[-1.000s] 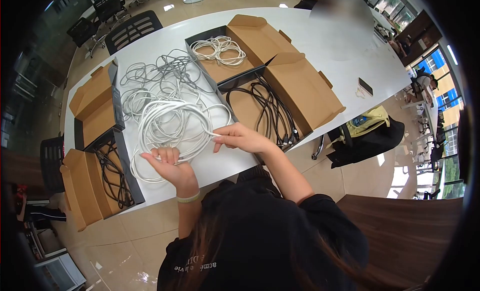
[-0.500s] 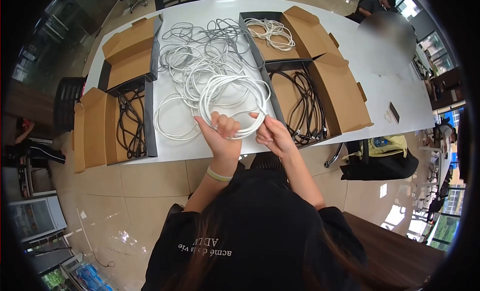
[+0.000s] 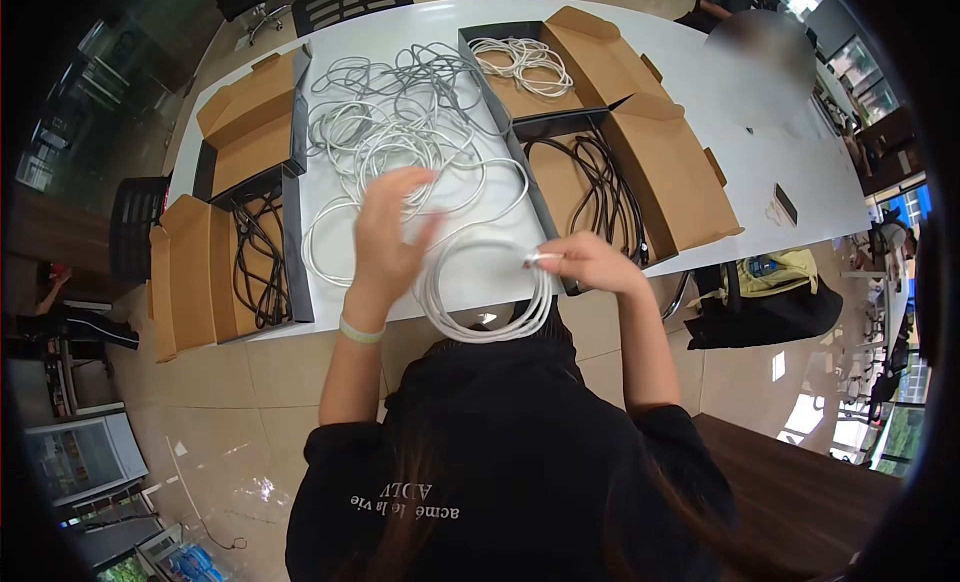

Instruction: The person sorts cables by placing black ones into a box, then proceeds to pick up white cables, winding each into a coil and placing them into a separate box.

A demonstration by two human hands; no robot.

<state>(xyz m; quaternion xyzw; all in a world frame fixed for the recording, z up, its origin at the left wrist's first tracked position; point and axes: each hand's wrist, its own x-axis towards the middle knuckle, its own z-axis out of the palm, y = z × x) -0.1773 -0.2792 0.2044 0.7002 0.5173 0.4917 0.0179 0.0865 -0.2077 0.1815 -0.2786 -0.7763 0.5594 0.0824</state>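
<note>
Pinched at its right side, a coil of white cable [image 3: 485, 334] hangs from my right hand [image 3: 597, 263] over the table's near edge. My left hand [image 3: 388, 232] is raised to the left of the coil, fingers apart and slightly blurred, with nothing visible in it. Beyond it lies a tangle of loose white cables [image 3: 385, 147], with grey cables [image 3: 430, 72] at its far end. A strand runs from the tangle toward the coil; where it joins is hard to make out.
Open cardboard boxes flank the tangle: black cables [image 3: 258, 257] in the near left box, black cables [image 3: 600, 187] in the near right box, white cables [image 3: 525, 64] in the far right box. A phone [image 3: 785, 204] lies rightward. A bag [image 3: 765, 302] sits beside the table.
My left hand has let go of the coil and moved left and up. The coil, still in my right hand, has come down toward my body, and my right hand has shifted right.
</note>
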